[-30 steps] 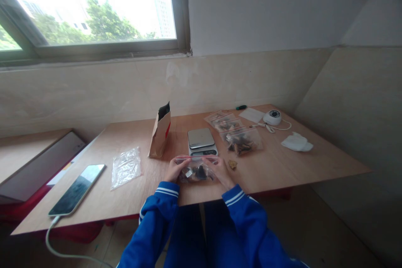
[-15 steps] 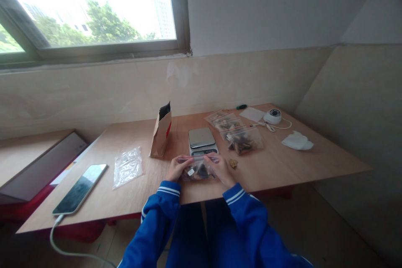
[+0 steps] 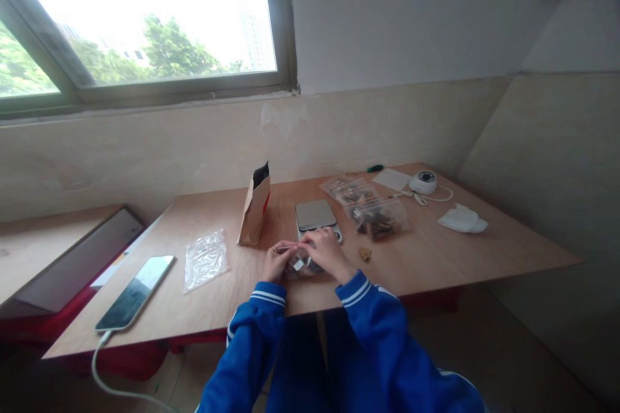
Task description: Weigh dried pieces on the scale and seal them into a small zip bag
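Near the table's front edge is a clear zip bag [image 3: 301, 267] with dark and brown dried pieces and a small white packet inside. My left hand [image 3: 278, 261] pinches its top left edge. My right hand [image 3: 325, 249] is closed on the same top edge, its fingertips close to those of the left, and it covers the bag's right part. Just behind the bag stands a kitchen scale [image 3: 316, 215] with a flat metal plate; my right hand hides part of its front. One brown dried piece [image 3: 365, 253] lies on the table right of my right hand.
An open brown paper bag [image 3: 254, 206] stands left of the scale. Several filled zip bags [image 3: 382, 218] lie to the right, near a white dome camera [image 3: 423, 182] and a crumpled tissue [image 3: 462, 218]. A flat plastic bag [image 3: 206, 261] and a plugged-in phone [image 3: 135, 293] lie left.
My right hand has moved left along the bag's top edge, from the right end to beside my left hand. The whole view has shifted slightly.
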